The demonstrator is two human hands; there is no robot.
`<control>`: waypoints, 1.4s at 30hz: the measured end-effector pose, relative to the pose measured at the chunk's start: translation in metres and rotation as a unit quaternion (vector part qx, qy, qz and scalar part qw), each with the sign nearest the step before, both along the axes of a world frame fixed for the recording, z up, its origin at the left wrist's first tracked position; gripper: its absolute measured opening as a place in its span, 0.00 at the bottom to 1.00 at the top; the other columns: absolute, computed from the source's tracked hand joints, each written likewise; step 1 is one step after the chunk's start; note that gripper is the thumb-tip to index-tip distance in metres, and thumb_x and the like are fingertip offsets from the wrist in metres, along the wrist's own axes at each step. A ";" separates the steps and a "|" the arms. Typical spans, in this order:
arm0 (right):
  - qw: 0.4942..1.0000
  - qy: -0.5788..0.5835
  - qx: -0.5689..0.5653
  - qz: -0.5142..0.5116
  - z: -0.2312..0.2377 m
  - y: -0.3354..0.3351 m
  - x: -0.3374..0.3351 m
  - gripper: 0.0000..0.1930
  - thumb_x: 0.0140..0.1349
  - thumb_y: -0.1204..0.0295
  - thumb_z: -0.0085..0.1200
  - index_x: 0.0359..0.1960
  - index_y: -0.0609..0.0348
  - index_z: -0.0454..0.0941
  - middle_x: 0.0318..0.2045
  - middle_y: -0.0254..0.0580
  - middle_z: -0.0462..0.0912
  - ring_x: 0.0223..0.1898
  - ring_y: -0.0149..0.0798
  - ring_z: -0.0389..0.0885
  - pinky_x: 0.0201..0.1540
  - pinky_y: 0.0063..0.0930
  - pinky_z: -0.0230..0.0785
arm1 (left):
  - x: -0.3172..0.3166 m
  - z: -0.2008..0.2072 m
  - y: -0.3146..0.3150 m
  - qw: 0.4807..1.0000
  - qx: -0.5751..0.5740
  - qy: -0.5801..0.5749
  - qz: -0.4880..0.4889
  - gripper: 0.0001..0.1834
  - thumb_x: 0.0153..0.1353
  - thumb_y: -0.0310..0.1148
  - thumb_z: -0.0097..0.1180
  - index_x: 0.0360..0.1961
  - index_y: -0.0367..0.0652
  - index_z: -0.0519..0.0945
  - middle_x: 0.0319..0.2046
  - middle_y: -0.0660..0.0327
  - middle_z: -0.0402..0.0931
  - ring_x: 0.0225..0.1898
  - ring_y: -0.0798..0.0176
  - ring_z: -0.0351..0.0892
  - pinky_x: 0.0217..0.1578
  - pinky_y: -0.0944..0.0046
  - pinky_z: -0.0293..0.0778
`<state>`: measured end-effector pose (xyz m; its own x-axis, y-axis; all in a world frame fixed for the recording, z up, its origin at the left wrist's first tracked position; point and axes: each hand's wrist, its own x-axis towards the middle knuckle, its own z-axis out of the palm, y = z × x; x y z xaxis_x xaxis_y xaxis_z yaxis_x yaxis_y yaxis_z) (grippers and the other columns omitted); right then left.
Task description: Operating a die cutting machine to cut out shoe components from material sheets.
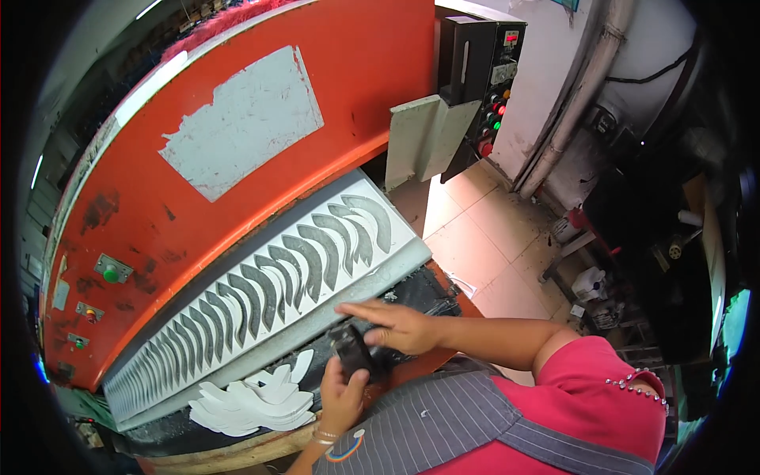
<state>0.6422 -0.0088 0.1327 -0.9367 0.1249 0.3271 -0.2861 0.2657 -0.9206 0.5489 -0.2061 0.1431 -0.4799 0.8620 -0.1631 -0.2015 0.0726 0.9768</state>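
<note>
In front of my body, my left hand (343,398) is closed round a small dark, block-shaped object (353,353) whose exact kind I cannot make out. My right hand (402,328) is just above and to the right of it. Its fingers stretch out to the left and the thumb lies by the dark object; whether they touch is unclear. Beyond both hands, a long white sheet (385,252) with rows of grey crescent shapes lies on the machine's bed. Left of my left hand, flat white curved pieces (253,402) lie in a loose pile on a dark ledge.
A large orange machine (356,87) with buttons rises behind the sheet. A bent metal plate (431,142) and a black control box (495,95) with coloured lights project at its right. Tiled floor (487,253), pipes (578,95) and dark equipment (649,214) are further right.
</note>
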 end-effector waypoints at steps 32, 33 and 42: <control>0.993 -0.098 0.012 0.068 -0.013 -0.056 -0.008 0.17 0.53 0.71 0.57 0.45 0.62 0.73 0.23 0.49 0.79 0.24 0.43 0.81 0.27 0.31 0.71 | 0.016 0.012 -0.029 0.991 -0.104 0.079 0.037 0.27 0.44 0.27 0.72 0.45 0.33 0.73 0.37 0.58 0.79 0.36 0.69 0.77 0.40 0.67 0.74; 0.991 -0.115 -0.017 0.061 -0.015 -0.047 -0.010 0.15 0.55 0.71 0.55 0.44 0.61 0.74 0.25 0.48 0.80 0.28 0.39 0.82 0.31 0.30 0.71 | 0.016 0.014 -0.018 0.979 -0.137 0.129 0.075 0.20 0.46 0.30 0.71 0.39 0.35 0.76 0.34 0.60 0.80 0.34 0.69 0.78 0.37 0.68 0.74; 0.991 -0.121 0.000 -0.054 -0.010 -0.074 -0.012 0.18 0.67 0.58 0.47 0.41 0.65 0.73 0.32 0.48 0.78 0.36 0.35 0.77 0.38 0.33 0.68 | 0.013 -0.016 -0.006 0.953 -0.067 0.008 0.297 0.21 0.56 0.43 0.64 0.39 0.36 0.75 0.33 0.62 0.78 0.34 0.71 0.75 0.35 0.69 0.72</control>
